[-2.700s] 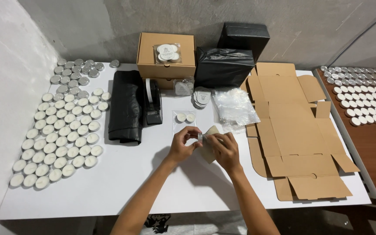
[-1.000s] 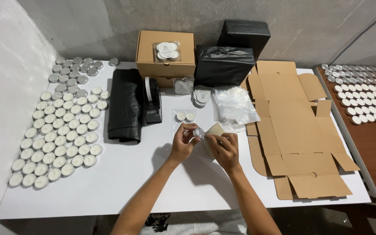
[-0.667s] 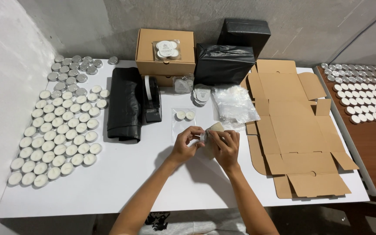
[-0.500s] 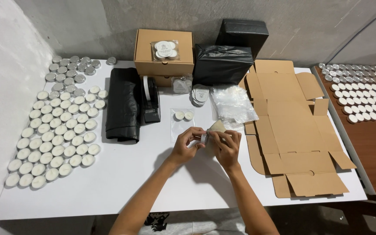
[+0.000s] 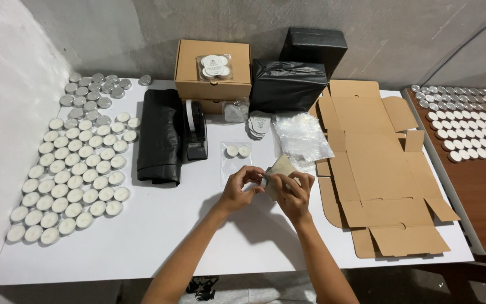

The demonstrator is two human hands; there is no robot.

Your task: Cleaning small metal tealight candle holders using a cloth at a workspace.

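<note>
Between both hands (image 5: pixel 266 188), a tealight (image 5: pixel 264 179)

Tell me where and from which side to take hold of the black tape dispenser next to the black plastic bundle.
Grip the tape dispenser across its narrow body, coming from above. It stands upright with long flat flanks, and its right flank is clear. The black plastic bundle lies close along its left flank, so fingers there have little room.

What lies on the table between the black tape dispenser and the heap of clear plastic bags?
In the head view, a small clear bag with two white tealight candles inside lies flat between the tape dispenser and the clear plastic bags.
</note>
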